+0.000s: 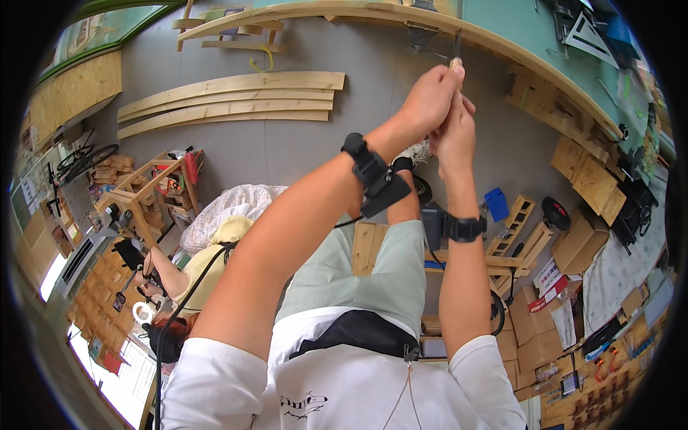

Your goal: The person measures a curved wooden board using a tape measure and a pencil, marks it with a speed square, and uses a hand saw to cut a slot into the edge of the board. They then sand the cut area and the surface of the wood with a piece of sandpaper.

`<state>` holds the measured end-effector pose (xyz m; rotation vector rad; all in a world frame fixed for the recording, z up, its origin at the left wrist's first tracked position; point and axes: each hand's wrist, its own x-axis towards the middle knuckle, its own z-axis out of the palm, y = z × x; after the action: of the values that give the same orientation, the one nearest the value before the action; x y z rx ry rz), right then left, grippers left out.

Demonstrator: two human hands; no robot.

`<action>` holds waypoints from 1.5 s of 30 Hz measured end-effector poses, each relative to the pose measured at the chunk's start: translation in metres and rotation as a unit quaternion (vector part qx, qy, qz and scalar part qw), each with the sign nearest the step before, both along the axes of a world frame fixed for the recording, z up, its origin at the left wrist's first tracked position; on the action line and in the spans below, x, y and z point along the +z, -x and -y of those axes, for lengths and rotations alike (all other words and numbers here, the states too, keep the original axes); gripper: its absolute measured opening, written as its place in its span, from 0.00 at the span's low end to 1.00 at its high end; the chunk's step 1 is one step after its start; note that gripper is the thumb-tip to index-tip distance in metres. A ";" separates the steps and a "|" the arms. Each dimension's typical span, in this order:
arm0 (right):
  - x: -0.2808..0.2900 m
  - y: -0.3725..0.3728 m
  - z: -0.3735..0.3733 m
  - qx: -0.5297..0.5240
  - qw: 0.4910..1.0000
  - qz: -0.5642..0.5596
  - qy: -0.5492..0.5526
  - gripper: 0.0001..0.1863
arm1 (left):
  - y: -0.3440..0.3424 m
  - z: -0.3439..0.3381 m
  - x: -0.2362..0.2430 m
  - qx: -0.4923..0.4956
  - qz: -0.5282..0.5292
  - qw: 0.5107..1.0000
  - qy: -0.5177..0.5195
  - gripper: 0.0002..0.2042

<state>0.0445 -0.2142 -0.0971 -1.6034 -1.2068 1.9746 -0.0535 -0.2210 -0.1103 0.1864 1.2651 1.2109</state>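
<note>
Both arms reach forward to the edge of a workbench with a pale wooden rim. My left hand is closed around the light wooden handle of a narrow-bladed tool, close to where its thin metal blade starts. Just behind it my right hand is closed too, pressed against the left, apparently on the same handle. The fingers hide most of the grip. Seen nearly edge-on, the blade meets the bench rim; whether it is a saw or another tool I cannot tell. A dark metal vise sits beside it at the bench edge.
Several long planks lie on the grey floor to the left. Another person in a yellow top is at the left, near a wooden frame. A set square rests on the bench. Cardboard boxes stand at the right.
</note>
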 end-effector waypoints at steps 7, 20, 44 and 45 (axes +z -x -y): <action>0.014 -0.002 0.003 0.005 1.000 0.012 -0.001 0.27 | -0.003 0.004 0.006 -0.008 0.029 1.000 0.004 0.18; 0.009 0.006 -0.018 0.020 1.000 0.009 0.000 0.30 | 0.011 -0.014 0.008 -0.006 0.014 1.000 0.013 0.19; -0.008 0.011 -0.032 0.033 0.999 -0.013 -0.005 0.29 | 0.022 -0.029 0.002 -0.024 0.018 0.999 0.042 0.17; -0.012 0.010 -0.030 0.025 0.999 -0.020 -0.018 0.30 | 0.016 -0.023 0.002 -0.025 0.022 0.998 0.044 0.17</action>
<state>0.0346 -0.1840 -0.1093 -1.5223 -1.2709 1.9945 -0.0693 -0.1981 -0.1078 0.1250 1.2662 1.1090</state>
